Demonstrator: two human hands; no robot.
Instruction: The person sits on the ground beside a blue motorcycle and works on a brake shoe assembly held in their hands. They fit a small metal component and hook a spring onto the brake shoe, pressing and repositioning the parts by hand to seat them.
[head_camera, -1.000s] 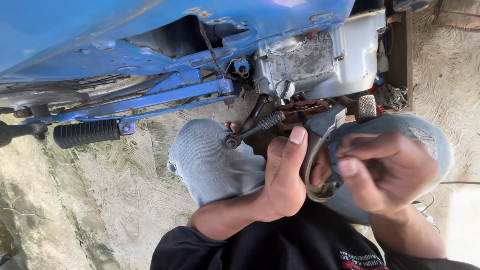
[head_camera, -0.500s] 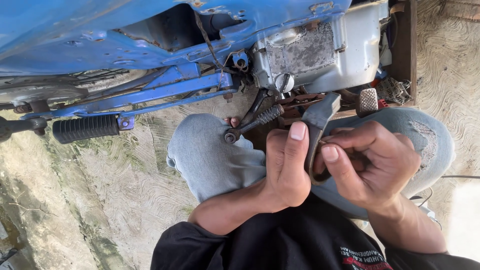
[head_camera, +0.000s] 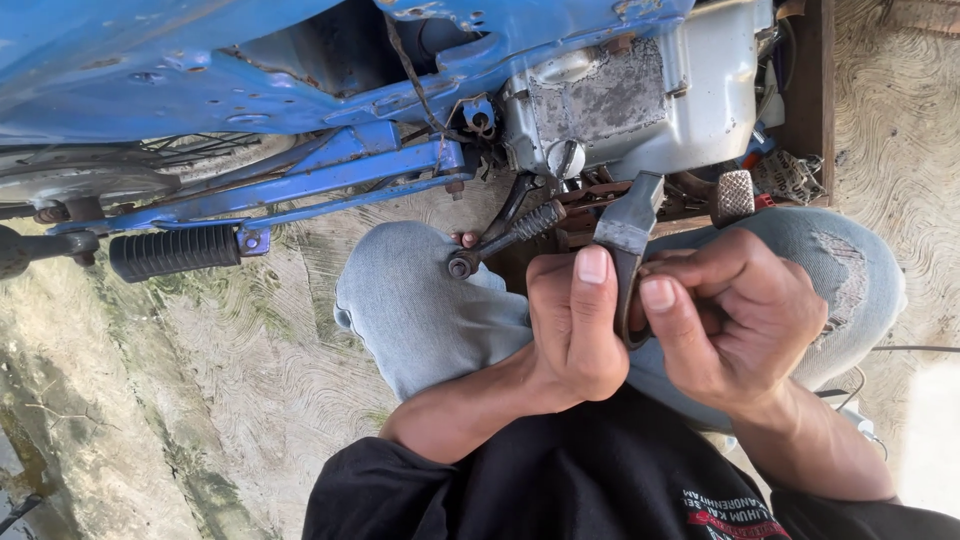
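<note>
A grey metal lever-like part (head_camera: 628, 228) reaches from my hands up toward the silver engine case (head_camera: 640, 95) of a blue motorcycle (head_camera: 300, 60). My left hand (head_camera: 575, 325) is closed around its lower end with the thumb pointing up along it. My right hand (head_camera: 740, 315) pinches the same part from the right, fingers curled over it. The part's lower end is hidden between my hands. Both hands rest above my knees in light jeans (head_camera: 430, 310).
A black ribbed footpeg (head_camera: 172, 252) sticks out at left on the blue frame. A small ribbed lever (head_camera: 505, 238) and a knurled pedal (head_camera: 733, 195) sit just above my hands. A wooden block (head_camera: 805, 90) stands behind the engine. The ground is rough concrete (head_camera: 200, 400).
My view has shifted slightly and my right hand's fingers have closed in tighter on the grey part. Both hands stay in the same place on it.
</note>
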